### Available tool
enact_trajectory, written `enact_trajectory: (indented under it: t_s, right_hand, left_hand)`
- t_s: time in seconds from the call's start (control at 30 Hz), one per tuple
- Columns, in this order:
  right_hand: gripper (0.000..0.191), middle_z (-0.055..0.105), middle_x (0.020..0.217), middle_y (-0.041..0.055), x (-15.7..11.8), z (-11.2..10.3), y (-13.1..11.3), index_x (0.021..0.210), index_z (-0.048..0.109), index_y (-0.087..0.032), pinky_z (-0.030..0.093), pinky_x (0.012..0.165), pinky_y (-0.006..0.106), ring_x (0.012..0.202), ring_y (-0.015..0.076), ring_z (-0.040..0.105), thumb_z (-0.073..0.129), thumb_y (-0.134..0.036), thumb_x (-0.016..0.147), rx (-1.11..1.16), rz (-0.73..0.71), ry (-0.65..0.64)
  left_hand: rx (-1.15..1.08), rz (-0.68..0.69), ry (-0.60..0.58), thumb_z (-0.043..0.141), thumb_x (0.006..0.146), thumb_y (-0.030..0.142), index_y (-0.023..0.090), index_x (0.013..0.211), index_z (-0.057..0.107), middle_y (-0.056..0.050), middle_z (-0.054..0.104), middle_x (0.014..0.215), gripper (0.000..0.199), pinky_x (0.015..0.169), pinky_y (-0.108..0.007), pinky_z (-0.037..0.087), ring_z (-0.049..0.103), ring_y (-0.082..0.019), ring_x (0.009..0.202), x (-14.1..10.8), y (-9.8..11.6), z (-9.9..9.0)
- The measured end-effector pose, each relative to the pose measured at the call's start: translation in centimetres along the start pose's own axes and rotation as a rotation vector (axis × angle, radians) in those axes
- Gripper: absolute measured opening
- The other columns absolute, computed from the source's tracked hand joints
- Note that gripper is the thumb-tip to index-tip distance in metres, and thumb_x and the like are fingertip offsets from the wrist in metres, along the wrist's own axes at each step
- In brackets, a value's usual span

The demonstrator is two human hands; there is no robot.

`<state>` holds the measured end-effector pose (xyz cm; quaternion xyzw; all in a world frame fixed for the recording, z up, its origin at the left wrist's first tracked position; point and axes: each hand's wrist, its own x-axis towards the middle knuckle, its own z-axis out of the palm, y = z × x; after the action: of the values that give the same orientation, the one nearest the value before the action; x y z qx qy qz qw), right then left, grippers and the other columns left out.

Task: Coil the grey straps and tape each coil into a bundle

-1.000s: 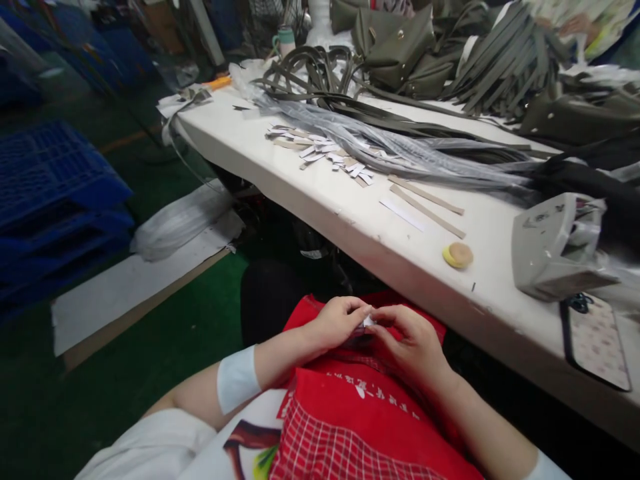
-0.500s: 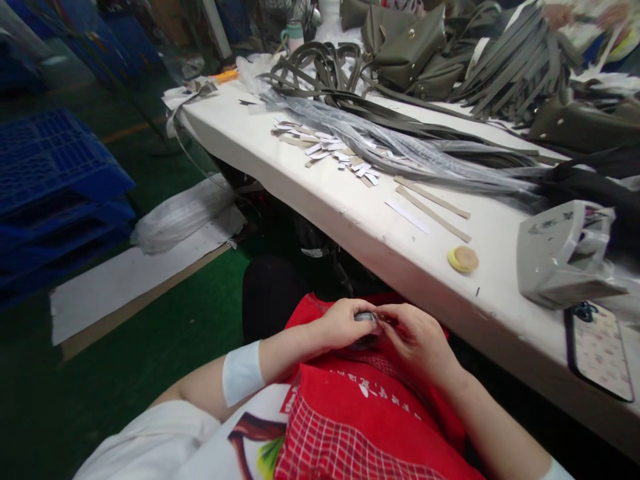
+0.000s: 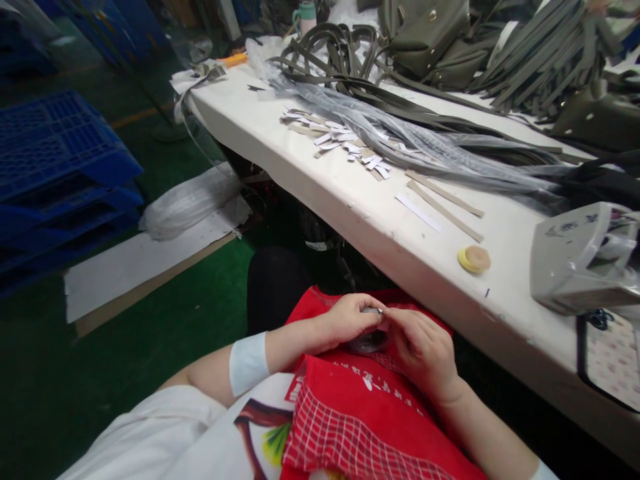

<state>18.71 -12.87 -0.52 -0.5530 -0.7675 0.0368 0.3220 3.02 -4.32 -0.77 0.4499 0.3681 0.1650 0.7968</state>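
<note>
Left hand [image 3: 350,319]: curled nearly closed, thumb and fingers around a small grey piece [image 3: 371,311] (mostly hidden, exact nature not discernible). Right hand [image 3: 425,343]: fingers bent, tips at the right end of the same piece; pinch or mere touch, cannot tell. Small grey piece: between both hands, above the lap and red apron [image 3: 400,427]. Just beneath: rounded, shiny dark object [image 3: 369,342], partly covered by the left hand. White table [image 3: 350,190], alongside: pile of short paper strips [image 3: 350,138], longer tan strips [image 3: 445,211], yellow-and-tan roll [image 3: 474,259], pale box [image 3: 563,260], phone [image 3: 613,357] near the edge. Farther back: olive bags [image 3: 425,40].
</note>
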Motion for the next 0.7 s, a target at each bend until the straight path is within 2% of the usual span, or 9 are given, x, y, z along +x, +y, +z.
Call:
enact_trajectory:
  t_s: [0.23,0.37,0.5,0.57,0.63,0.7]
  right_hand:
    - [0.045,0.073,0.107,0.007,-1.1,0.6,-0.4,0.132,0.054,-0.02,0.058,0.088,0.035,0.096,0.021,0.069,0.054,-0.006,0.089,-0.062,-0.097,-0.022]
    - [0.048,0.071,0.116,0.0061,-1.5,0.8,-0.3,0.136,0.052,-0.021,0.056,0.094,0.036,0.104,0.021,0.068,0.053,-0.008,0.09,-0.028,-0.085,-0.065]
    - [0.045,0.068,0.121,0.0062,-1.7,1.0,-0.2,0.134,0.054,-0.021,0.054,0.098,0.038,0.11,0.0222,0.065,0.051,-0.009,0.091,-0.012,-0.077,-0.098]
    - [0.043,0.069,0.119,0.0058,-1.4,0.9,-0.3,0.131,0.057,-0.022,0.054,0.098,0.038,0.109,0.0223,0.066,0.053,-0.01,0.09,-0.005,-0.076,-0.089]
    - [0.04,0.071,0.114,0.0052,-0.8,0.4,-0.6,0.126,0.06,-0.023,0.055,0.096,0.037,0.103,0.0217,0.068,0.056,-0.012,0.088,0.024,-0.031,-0.051]
    - [0.033,0.073,0.109,0.0054,0.0,-0.2,-1.0,0.12,0.063,-0.024,0.056,0.09,0.035,0.096,0.0215,0.07,0.057,-0.016,0.088,0.071,0.104,0.025]
  left_hand:
    - [-0.16,-0.11,0.047,0.072,0.065,0.022,0.012,0.087,0.074,-0.003,0.069,0.074,0.024,0.067,-0.025,0.045,0.058,-0.011,0.065,-0.2,-0.5,0.0]
    - [-0.211,-0.098,-0.013,0.071,0.064,0.021,0.012,0.086,0.074,-0.004,0.069,0.076,0.023,0.069,-0.026,0.045,0.059,-0.012,0.066,-0.1,-0.9,-0.4]
    - [-0.244,-0.081,0.055,0.07,0.065,0.022,0.011,0.078,0.073,-0.004,0.07,0.075,0.017,0.069,-0.026,0.046,0.059,-0.013,0.067,0.1,-1.3,-0.7]
    - [-0.231,-0.082,0.063,0.072,0.067,0.027,0.011,0.08,0.074,-0.005,0.071,0.077,0.021,0.069,-0.026,0.047,0.06,-0.013,0.068,0.3,-1.3,-0.8]
    - [-0.215,-0.085,0.083,0.076,0.067,0.031,0.011,0.085,0.073,-0.006,0.071,0.08,0.027,0.068,-0.025,0.047,0.06,-0.013,0.068,0.4,-1.1,-1.0]
    - [-0.219,-0.06,0.143,0.078,0.066,0.031,0.011,0.091,0.072,-0.007,0.072,0.082,0.032,0.068,-0.025,0.048,0.061,-0.013,0.068,0.5,-0.6,-1.1]
